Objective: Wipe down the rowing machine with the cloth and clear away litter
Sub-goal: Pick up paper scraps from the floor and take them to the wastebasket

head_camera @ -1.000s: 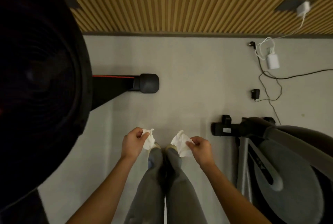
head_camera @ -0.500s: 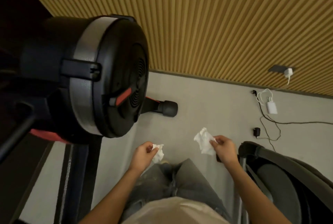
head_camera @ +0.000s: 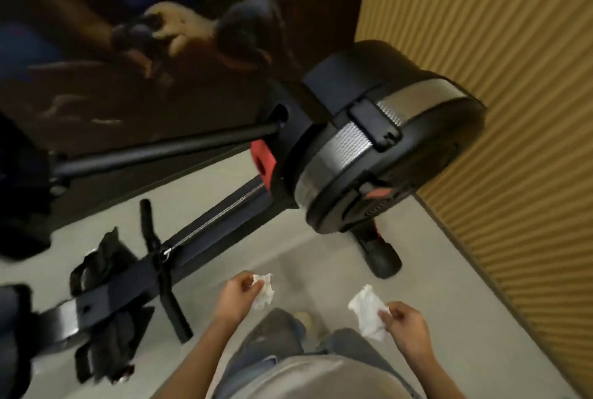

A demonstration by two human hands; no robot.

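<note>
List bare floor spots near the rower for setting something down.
Free: floor between rail, foot and hands; strip between foot and slatted wall. Crowded: footrests and handle, lower left.

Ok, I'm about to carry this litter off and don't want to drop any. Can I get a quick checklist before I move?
1. Left hand pinching a crumpled tissue: ok.
2. Right hand pinching the second tissue: ok.
3. Floor between feet and rowing machine free of more litter: ok.
4. Bin in sight: not ok, none visible.
5. Wiping cloth in sight: cannot tell.
</note>
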